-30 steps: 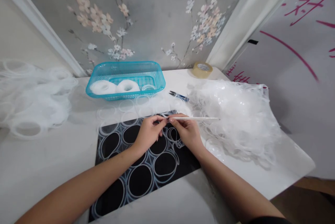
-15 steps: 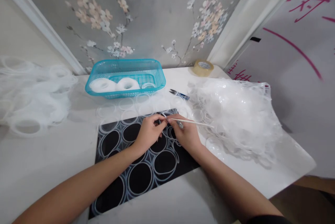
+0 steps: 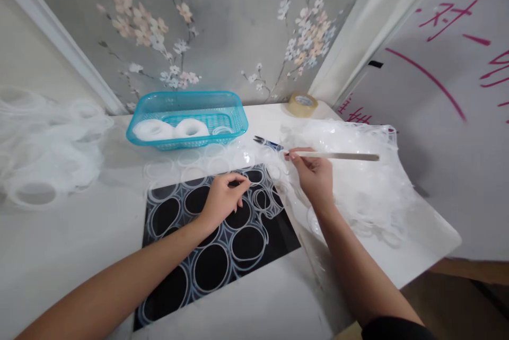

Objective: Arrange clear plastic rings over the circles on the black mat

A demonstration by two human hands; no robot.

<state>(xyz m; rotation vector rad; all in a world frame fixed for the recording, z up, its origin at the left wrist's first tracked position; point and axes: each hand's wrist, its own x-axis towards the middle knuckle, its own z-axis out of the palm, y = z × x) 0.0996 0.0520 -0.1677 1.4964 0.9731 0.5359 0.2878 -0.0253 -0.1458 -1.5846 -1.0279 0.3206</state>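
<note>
My right hand [image 3: 316, 173] is closed on a slim whitish stick [image 3: 350, 156], held level above the pile of clear rings on the right. Above the black sheet [image 3: 284, 239], my left hand [image 3: 226, 194] has thumb and forefinger pinched together; anything between the fingertips is too small to make out. Pale circle outlines cover that sheet, and a loose clear loop [image 3: 261, 199] lies near its right side, just right of my left fingers. Blue-handled snips [image 3: 269, 143] lie just beyond my right fingertips.
A turquoise basket [image 3: 186, 142] holding white rolls [image 3: 191, 128] stands at the back. Tape [image 3: 302, 105] sits near the wall. Heaps of translucent rings lie left [image 3: 51, 154] and right [image 3: 358, 191] on the white table [image 3: 99, 239]. A whiteboard [image 3: 437, 170] stands on the right.
My right hand has moved right and up, away from my left hand, carrying the stick over the right pile. My left hand has stayed nearly in place, still pinched.
</note>
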